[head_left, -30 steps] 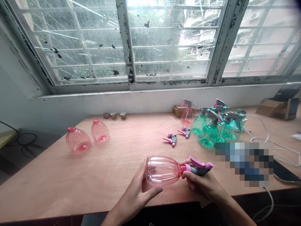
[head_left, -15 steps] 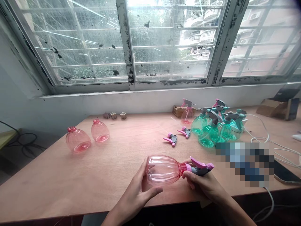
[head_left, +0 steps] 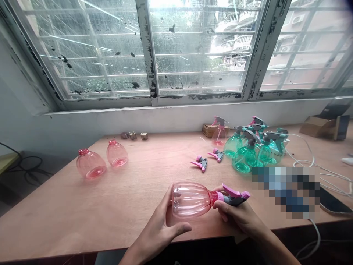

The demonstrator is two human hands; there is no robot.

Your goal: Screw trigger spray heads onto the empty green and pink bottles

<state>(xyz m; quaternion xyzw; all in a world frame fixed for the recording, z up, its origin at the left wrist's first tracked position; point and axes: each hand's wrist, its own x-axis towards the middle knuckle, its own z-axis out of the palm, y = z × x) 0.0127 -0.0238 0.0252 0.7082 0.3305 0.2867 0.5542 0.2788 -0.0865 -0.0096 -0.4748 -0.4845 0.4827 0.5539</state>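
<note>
A clear pink spray bottle [head_left: 191, 200] lies sideways in the air over the table's front part, its base to the left. My left hand [head_left: 168, 221] cradles the base end, with the fingers partly hidden behind the bottle and the thumb held away from it. At the neck, my right hand [head_left: 234, 213] pinches the pink collar [head_left: 220, 197] between thumb and fingers. The pink and grey trigger head [head_left: 236, 195] on the bottle points right. Two loose trigger heads, one nearer [head_left: 200, 163] and one farther [head_left: 216, 155], lie beyond the bottle.
Two pink bottles without heads [head_left: 91, 164] [head_left: 117, 153] stand at the left. Several green spray bottles [head_left: 244, 158] cluster at the right, beside a pink one [head_left: 219, 136]. Small blocks [head_left: 132, 135] sit by the wall. White cable [head_left: 309, 162], a phone [head_left: 335, 202] and a cardboard box [head_left: 317, 125] occupy the right.
Almost nothing differs. My left thumb has shifted very slightly, and the view has moved a touch; both hands keep their places on the bottle.
</note>
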